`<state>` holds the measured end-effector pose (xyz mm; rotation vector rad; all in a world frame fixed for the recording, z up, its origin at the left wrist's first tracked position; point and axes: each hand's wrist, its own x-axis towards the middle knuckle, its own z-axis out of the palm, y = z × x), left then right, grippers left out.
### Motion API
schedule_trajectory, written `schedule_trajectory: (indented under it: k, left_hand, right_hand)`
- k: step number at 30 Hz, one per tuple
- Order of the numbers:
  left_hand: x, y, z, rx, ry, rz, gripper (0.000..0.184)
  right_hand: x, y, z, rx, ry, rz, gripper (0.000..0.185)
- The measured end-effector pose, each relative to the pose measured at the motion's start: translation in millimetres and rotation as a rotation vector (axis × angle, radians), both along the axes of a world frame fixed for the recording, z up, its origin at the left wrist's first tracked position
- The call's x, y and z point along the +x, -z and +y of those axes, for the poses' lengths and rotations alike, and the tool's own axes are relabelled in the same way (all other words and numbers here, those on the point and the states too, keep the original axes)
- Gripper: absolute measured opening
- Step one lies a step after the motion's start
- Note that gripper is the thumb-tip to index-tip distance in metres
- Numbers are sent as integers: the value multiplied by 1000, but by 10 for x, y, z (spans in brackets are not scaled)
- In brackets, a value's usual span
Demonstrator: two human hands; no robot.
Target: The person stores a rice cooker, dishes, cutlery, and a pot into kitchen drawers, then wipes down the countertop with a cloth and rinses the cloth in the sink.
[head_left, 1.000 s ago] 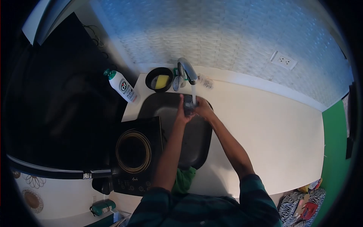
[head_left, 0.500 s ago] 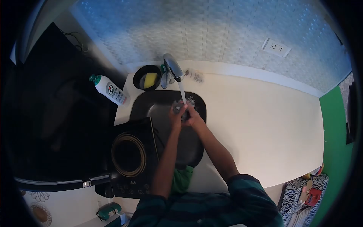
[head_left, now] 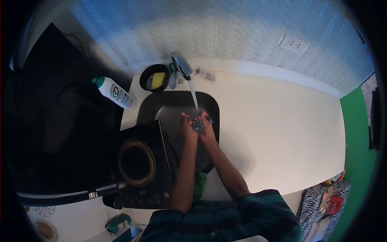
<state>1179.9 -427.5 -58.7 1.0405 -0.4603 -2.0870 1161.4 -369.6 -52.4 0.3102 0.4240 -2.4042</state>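
Water runs from the chrome faucet (head_left: 182, 65) down onto my hands over the dark sink (head_left: 161, 107). My left hand (head_left: 187, 126) and my right hand (head_left: 207, 130) are cupped side by side around a small clear, wet object (head_left: 198, 126), whose exact kind is hard to tell. The object lies between both palms, and the fingers of each hand curl up at its sides. Behind the sink, left of the faucet, a black bowl (head_left: 146, 82) holds a yellow sponge (head_left: 158, 80).
A white bottle with a green cap (head_left: 115, 92) stands left of the sink. An induction cooktop (head_left: 141, 161) overlaps the sink's left edge. A green cloth (head_left: 199, 185) hangs at the near edge. The white counter (head_left: 278, 125) extends right, below a wall socket (head_left: 294, 43).
My hands have turned from gripping the object on both sides to cupping it palms up, slightly lower under the stream. The splashing has lessened, and the camera view has shifted.
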Motion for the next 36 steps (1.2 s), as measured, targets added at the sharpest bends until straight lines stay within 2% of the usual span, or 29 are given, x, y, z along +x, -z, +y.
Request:
schedule_trajectory:
  k: [3, 6, 7, 9, 11, 13, 15, 17, 19, 22, 23, 24, 25, 27, 28, 30, 31, 32, 33, 34, 36]
  left_hand:
    - [-40, -148, 42, 285, 80, -85, 32]
    - [50, 106, -13, 261, 361, 103, 37]
    - [62, 229, -67, 326, 508, 222, 37]
    - [102, 418, -161, 449, 791, 465, 38]
    - [168, -153, 45, 309, 719, 84, 37]
    - [194, -264, 137, 354, 728, 44, 38]
    - [207, 141, 32, 565, 793, 356, 41]
    - [321, 970, -244, -112, 819, 273, 38]
    - [426, 1164, -273, -321, 824, 353, 39]
    - [435, 1129, -333, 38, 838, 752, 39]
    - [389, 1028, -339, 180, 785, 734, 39]
    - [307, 592, -278, 413, 586, 488, 39]
    - [285, 162, -191, 527, 397, 315, 39]
    - [216, -364, -131, 642, 33, 48, 39]
    - [106, 74, -227, 433, 68, 48, 41]
    - [-153, 800, -417, 23, 100, 50, 44]
    - [-192, 714, -425, 93, 200, 93, 43]
    - [-213, 637, -435, 164, 302, 133, 42]
    - [-230, 534, -429, 235, 402, 172, 41]
    - [-274, 438, -422, 252, 438, 108, 42]
    - [-459, 263, -444, 282, 507, -22, 45]
  right_hand:
    - [-49, -154, 233, 223, -123, 292, 21]
    - [-131, -367, 333, 288, -191, 558, 26]
    - [-121, -531, 363, 417, -226, 649, 29]
    - [-144, -593, 461, 539, -349, 809, 22]
    - [-135, -683, 530, 584, -463, 975, 15]
    - [-140, -802, 599, 561, -557, 1150, 10]
    - [-166, -791, 606, 539, -643, 1235, 10]
    - [-179, -761, 550, 501, -645, 1359, 15]
    - [-179, -684, 496, 456, -568, 1512, 15]
    - [-376, -680, 398, 685, -1134, 1231, 19]
    - [-481, -622, 295, 689, -1099, 1196, 21]
    - [-600, -462, 159, 696, -1062, 1159, 23]
    - [-678, -310, 53, 702, -1029, 1120, 25]
    - [-794, -115, -137, 818, -877, 614, 22]
    - [-816, -101, -221, 856, -792, 367, 21]
    - [-806, -193, -313, 1010, -828, 355, 24]
    - [-798, -171, -311, 1090, -845, 340, 27]
    - [-847, 7, -312, 984, -741, 381, 30]
    - [-964, 427, -332, 877, -640, 420, 34]
    - [-1039, 663, -305, 769, -542, 457, 38]
    - [-1024, 691, -151, 805, -526, 523, 41]
